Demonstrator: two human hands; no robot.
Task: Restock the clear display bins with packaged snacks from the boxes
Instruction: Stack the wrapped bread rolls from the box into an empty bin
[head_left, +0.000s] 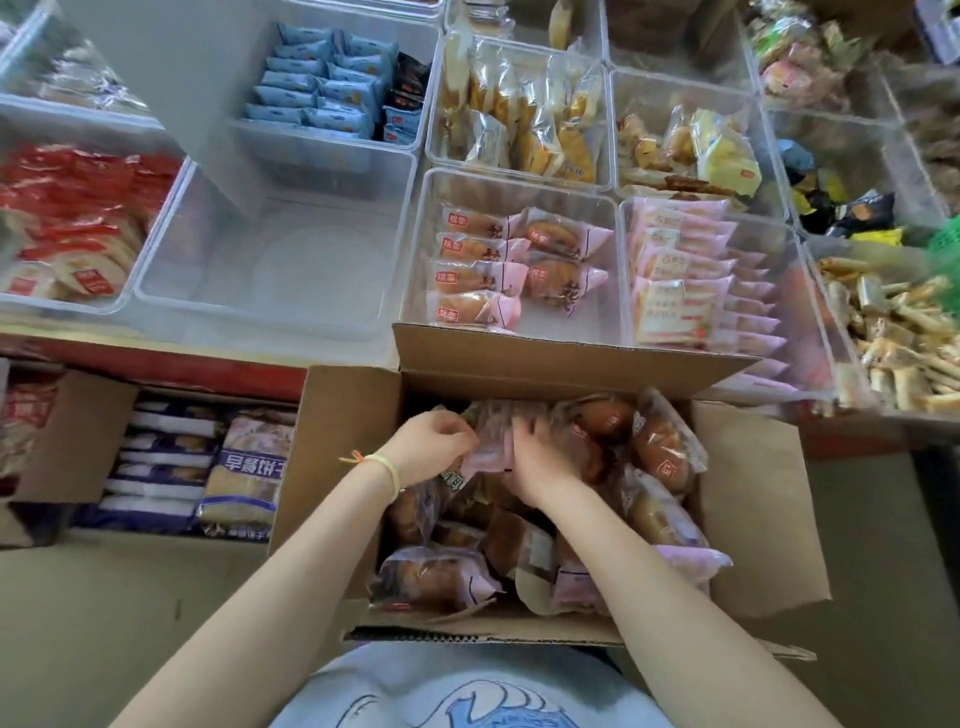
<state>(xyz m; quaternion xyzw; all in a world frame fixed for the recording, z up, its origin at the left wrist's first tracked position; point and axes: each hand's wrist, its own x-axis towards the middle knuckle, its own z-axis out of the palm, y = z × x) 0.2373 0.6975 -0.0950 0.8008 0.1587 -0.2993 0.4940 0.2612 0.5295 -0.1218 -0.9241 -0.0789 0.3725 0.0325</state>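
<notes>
1. Cardboard box (753, 499) sits open at lower centre of the frame, full of pink-wrapped buns (660, 447).
2. Both hands reach into it: the left hand (431, 441) pinches a pink packet (491, 436), and the right hand (540, 462) curls over the same packet.
3. Just above the box, a clear bin (571, 322) holds two short rows of matching buns.
4. An empty clear bin (270, 270) stands to its left.
</notes>
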